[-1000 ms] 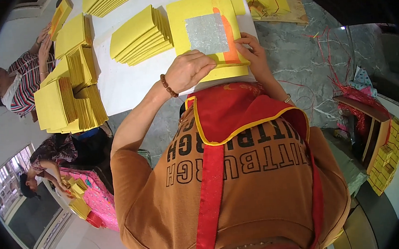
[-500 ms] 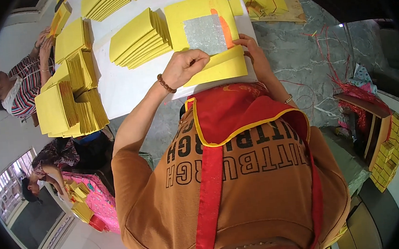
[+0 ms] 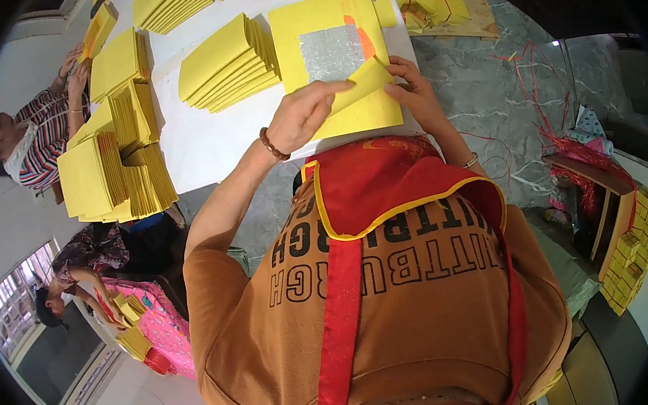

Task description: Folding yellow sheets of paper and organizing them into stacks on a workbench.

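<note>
At the table's near edge lies a sheet of yellow paper (image 3: pixel 288 38) with a silver square (image 3: pixel 331 53) and an orange strip along its right side. The sheet's near part is lifted into a slanting flap that covers the lower right of the silver. My left hand (image 3: pixel 303 114), with a brown bead bracelet on the wrist, is closed at the flap's left end, index finger stretched along the paper. At the flap's right end, the thumb and bent fingers of my right hand (image 3: pixel 416 96) grip the paper's edge.
A fanned stack of folded yellow paper (image 3: pixel 225 62) lies left of the sheet on the white table (image 3: pixel 186 145). More yellow stacks (image 3: pixel 90 179) stand at the table's left edge. Two people (image 3: pixel 37 141) work at the left. A wooden board (image 3: pixel 477 23) is at the far right.
The near flap has shifted from lying level to slanting up toward the right. My left hand's index finger has straightened along it, and my right hand has moved slightly right and nearer.
</note>
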`<state>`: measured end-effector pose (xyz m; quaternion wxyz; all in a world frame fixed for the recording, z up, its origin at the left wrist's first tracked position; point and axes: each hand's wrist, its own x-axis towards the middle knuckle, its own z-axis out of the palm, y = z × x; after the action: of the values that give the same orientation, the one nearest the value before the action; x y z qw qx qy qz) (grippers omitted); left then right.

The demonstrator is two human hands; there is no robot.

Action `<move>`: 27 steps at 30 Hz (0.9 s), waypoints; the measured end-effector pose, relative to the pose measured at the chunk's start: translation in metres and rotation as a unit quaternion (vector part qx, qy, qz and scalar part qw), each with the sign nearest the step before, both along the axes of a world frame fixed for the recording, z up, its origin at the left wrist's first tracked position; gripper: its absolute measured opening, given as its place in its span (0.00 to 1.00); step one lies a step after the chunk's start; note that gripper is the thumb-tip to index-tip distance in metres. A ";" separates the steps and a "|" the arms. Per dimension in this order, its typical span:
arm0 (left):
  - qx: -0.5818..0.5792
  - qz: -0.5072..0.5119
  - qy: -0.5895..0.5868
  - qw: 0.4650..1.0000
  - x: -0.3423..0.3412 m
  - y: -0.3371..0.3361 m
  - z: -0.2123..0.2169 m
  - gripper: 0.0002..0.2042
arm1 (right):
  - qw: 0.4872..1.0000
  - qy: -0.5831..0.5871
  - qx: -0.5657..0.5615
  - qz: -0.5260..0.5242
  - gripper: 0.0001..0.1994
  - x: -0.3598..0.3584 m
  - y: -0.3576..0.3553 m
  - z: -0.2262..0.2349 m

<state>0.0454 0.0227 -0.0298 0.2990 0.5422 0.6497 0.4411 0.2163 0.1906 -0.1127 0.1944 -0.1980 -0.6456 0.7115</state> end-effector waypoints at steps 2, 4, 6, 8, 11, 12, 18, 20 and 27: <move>0.117 -0.073 0.149 0.979 -0.003 0.000 -0.006 0.13 | 1.000 -0.005 0.001 0.001 0.15 -0.001 0.000 0.004; 0.116 -0.087 0.196 0.970 -0.002 -0.004 -0.012 0.14 | 1.000 -0.010 0.000 0.001 0.15 0.000 0.000 0.004; 0.115 -0.102 0.241 0.958 0.001 -0.006 -0.009 0.15 | 1.000 -0.015 -0.008 0.011 0.16 0.001 0.000 0.003; 0.073 -0.126 0.331 0.932 0.004 -0.007 -0.005 0.21 | 1.000 -0.014 -0.007 0.013 0.16 0.001 0.000 0.004; 0.047 -0.136 0.340 0.930 0.004 -0.008 -0.009 0.26 | 1.000 -0.008 -0.009 0.014 0.16 0.002 0.000 0.003; 0.046 -0.136 0.339 0.930 0.004 -0.008 -0.009 0.26 | 1.000 -0.002 -0.012 0.013 0.16 0.002 0.000 0.002; 0.053 -0.135 0.301 0.943 0.001 -0.007 -0.009 0.26 | 1.000 0.006 -0.022 0.003 0.14 0.000 0.000 -0.001; 0.043 -0.134 0.280 0.950 -0.001 -0.006 -0.008 0.26 | 1.000 0.003 -0.018 0.006 0.15 0.001 0.001 -0.002; 0.031 -0.123 0.253 0.959 -0.004 -0.003 -0.003 0.18 | 1.000 0.014 -0.025 0.007 0.17 0.002 0.007 -0.016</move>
<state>0.0410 0.0198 -0.0333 0.1599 0.7206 0.6186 0.2693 0.2179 0.1979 -0.1287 0.1935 -0.1884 -0.6259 0.7317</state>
